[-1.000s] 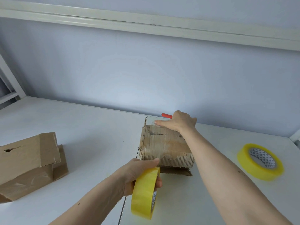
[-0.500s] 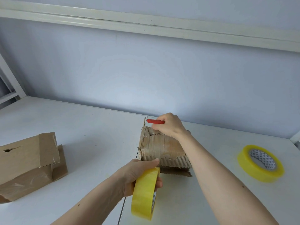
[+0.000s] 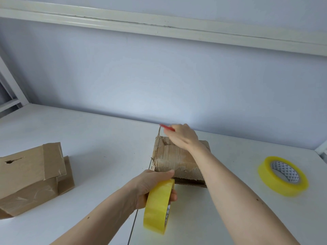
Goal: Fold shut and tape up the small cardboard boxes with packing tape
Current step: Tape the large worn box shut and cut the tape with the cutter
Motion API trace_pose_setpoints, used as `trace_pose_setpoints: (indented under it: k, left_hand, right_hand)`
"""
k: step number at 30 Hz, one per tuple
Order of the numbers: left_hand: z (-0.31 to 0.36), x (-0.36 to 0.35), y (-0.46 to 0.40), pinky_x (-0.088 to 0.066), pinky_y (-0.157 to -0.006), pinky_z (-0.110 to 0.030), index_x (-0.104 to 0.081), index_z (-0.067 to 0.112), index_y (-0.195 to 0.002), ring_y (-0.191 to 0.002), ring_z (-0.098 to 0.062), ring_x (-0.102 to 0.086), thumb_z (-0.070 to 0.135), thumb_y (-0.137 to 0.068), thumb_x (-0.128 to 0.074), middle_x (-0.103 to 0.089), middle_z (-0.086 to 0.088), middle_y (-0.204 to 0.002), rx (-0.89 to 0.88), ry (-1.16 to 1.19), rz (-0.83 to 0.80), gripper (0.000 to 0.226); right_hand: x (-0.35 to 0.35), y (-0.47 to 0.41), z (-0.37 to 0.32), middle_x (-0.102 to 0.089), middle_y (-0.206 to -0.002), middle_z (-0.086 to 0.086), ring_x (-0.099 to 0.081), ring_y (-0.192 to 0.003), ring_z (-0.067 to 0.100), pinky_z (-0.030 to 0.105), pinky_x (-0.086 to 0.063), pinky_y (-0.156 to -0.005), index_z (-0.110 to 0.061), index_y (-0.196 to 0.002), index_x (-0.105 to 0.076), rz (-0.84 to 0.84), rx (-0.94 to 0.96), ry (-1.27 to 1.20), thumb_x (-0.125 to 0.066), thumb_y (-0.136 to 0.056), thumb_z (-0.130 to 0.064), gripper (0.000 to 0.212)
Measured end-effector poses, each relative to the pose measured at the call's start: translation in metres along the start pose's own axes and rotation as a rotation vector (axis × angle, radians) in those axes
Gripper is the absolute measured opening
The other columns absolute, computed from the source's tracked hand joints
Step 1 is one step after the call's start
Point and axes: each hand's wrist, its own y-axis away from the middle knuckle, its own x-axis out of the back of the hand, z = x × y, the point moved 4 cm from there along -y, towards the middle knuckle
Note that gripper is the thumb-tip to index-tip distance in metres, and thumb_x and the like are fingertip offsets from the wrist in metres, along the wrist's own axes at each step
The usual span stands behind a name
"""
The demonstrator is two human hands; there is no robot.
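At about nine o'clock on the white table (image 3: 99, 138) lies a stack of brown cardboard boxes (image 3: 33, 175), apparently closed, well apart from the work. Near six o'clock the left hand (image 3: 152, 188) is clenched round a yellow roll of packing tape (image 3: 158, 206), thumb over its top edge, the roll standing on edge just in front of the worn box (image 3: 177, 161) at the middle of the table. That box sits with its flaps folded down and a glossy strip across its top. At its far edge, toward twelve o'clock, the right hand (image 3: 184, 136) grasps a thin red tool (image 3: 167, 127), blurred but most likely a cutter, its tip at the box's far left corner, where a narrow strip stands up. The step in hand looks like severing the tape at the far end of the run. The next move calls for a clean cut close to the edge, then pressing the loose end flat. At three o'clock a second yellow tape roll (image 3: 283, 175) lies flat, untouched.
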Motion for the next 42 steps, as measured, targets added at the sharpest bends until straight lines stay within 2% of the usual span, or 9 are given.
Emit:
trace_pose_setpoints:
  k: [5,10,12,15,19,23,31,40,42]
  left_hand:
    - [0.000,0.002,0.000,-0.059,-0.067,-0.039,-0.058,-0.007,-0.114,-0.067,-0.029,-0.070,0.025,-0.090,-0.073,-0.070,-0.024,-0.084,0.001,0.004,-0.014,0.043]
    - [0.002,0.001,-0.002,-0.058,-0.067,-0.038,-0.056,-0.006,-0.116,-0.067,-0.030,-0.069,0.024,-0.091,-0.072,-0.069,-0.024,-0.083,-0.012,0.020,-0.023,0.042]
    - [0.004,0.000,-0.002,-0.059,-0.067,-0.038,-0.057,-0.006,-0.115,-0.066,-0.030,-0.069,0.024,-0.092,-0.071,-0.069,-0.024,-0.083,-0.018,0.020,-0.018,0.041]
    - [0.004,-0.001,-0.003,-0.059,-0.066,-0.038,-0.058,-0.007,-0.115,-0.066,-0.030,-0.069,0.025,-0.092,-0.071,-0.070,-0.024,-0.082,-0.023,0.021,-0.009,0.041]
    - [0.005,-0.003,-0.004,-0.058,-0.062,-0.037,-0.058,-0.006,-0.110,-0.065,-0.031,-0.069,0.024,-0.093,-0.071,-0.068,-0.025,-0.082,-0.027,0.037,-0.012,0.037]
    - [0.001,-0.002,-0.003,-0.058,-0.069,-0.040,-0.060,-0.006,-0.109,-0.069,-0.033,-0.069,0.021,-0.092,-0.071,-0.068,-0.025,-0.083,-0.055,0.041,0.004,0.034]
    - [-0.002,-0.003,-0.001,-0.058,-0.072,-0.042,-0.059,-0.008,-0.114,-0.071,-0.035,-0.070,0.021,-0.091,-0.072,-0.069,-0.026,-0.084,-0.082,0.046,0.024,0.040]
    - [-0.007,-0.012,0.003,-0.059,-0.061,-0.040,-0.055,0.007,-0.108,-0.067,-0.038,-0.070,0.015,-0.094,-0.069,-0.067,-0.026,-0.082,-0.199,0.124,0.105,0.021]
    - [-0.006,-0.012,0.004,-0.059,-0.064,-0.041,-0.055,0.008,-0.106,-0.067,-0.037,-0.071,0.015,-0.095,-0.067,-0.068,-0.026,-0.081,-0.211,0.116,0.111,0.018]
  right_hand:
    - [0.050,0.020,0.045,-0.064,-0.090,0.000,-0.059,-0.085,0.027,0.037,-0.043,-0.085,-0.020,-0.103,-0.059,0.384,-0.230,0.117,-0.042,-0.098,-0.038,0.025]
    - [0.059,0.056,0.110,-0.066,-0.099,0.002,-0.059,-0.111,0.032,0.044,-0.036,-0.100,-0.020,-0.089,-0.058,0.206,-0.517,0.098,-0.042,-0.088,-0.060,0.043]
    - [0.057,0.059,0.109,-0.064,-0.097,0.000,-0.056,-0.117,0.029,0.049,-0.028,-0.108,-0.022,-0.085,-0.055,0.202,-0.468,0.116,-0.043,-0.086,-0.055,0.036]
    - [0.055,0.060,0.067,-0.056,-0.139,0.003,-0.043,-0.136,0.023,0.043,-0.015,-0.120,-0.016,-0.128,-0.059,0.304,-0.159,0.109,-0.040,-0.101,-0.038,0.039]
    - [0.009,0.053,-0.009,-0.048,-0.150,0.000,-0.038,-0.141,0.019,0.041,-0.016,-0.120,-0.015,-0.139,-0.052,0.031,0.170,0.135,-0.020,-0.108,-0.041,0.052]
    - [-0.028,0.042,-0.010,-0.039,-0.155,-0.004,-0.032,-0.144,0.023,0.055,-0.018,-0.117,-0.025,-0.151,-0.037,-0.079,0.109,0.354,-0.008,-0.101,-0.063,0.069]
    - [-0.019,0.048,-0.006,-0.022,-0.165,-0.004,-0.016,-0.152,0.019,0.060,-0.001,-0.121,-0.026,-0.159,-0.016,-0.046,0.145,0.354,-0.009,-0.100,-0.067,0.073]
    - [-0.013,0.060,0.000,-0.014,-0.167,-0.008,-0.012,-0.153,0.015,0.060,-0.002,-0.122,-0.031,-0.159,-0.018,-0.057,0.151,0.310,-0.010,-0.094,-0.075,0.078]
    - [0.008,0.062,0.016,-0.035,-0.160,-0.006,-0.031,-0.147,0.016,0.050,-0.020,-0.121,-0.029,-0.151,-0.039,0.102,0.110,0.132,-0.021,-0.099,-0.068,0.067]
